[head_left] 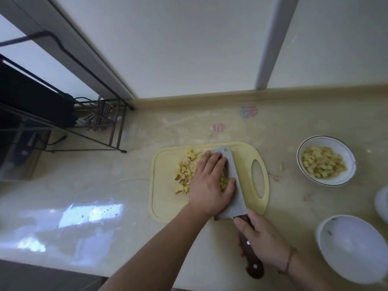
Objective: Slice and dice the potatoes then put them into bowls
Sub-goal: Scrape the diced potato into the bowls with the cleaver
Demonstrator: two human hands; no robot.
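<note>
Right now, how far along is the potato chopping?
Well along. One bowl already holds diced potato. A second batch of diced potato lies on the cutting board; the left hand presses it against the cleaver, whose handle the right hand grips. Still to do: move those pieces into a bowl. The white bowl nearest the person looks nearly empty.

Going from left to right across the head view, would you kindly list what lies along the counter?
Black wire rack → diced potato pile → left hand → cleaver → bowl of diced potato.
</note>
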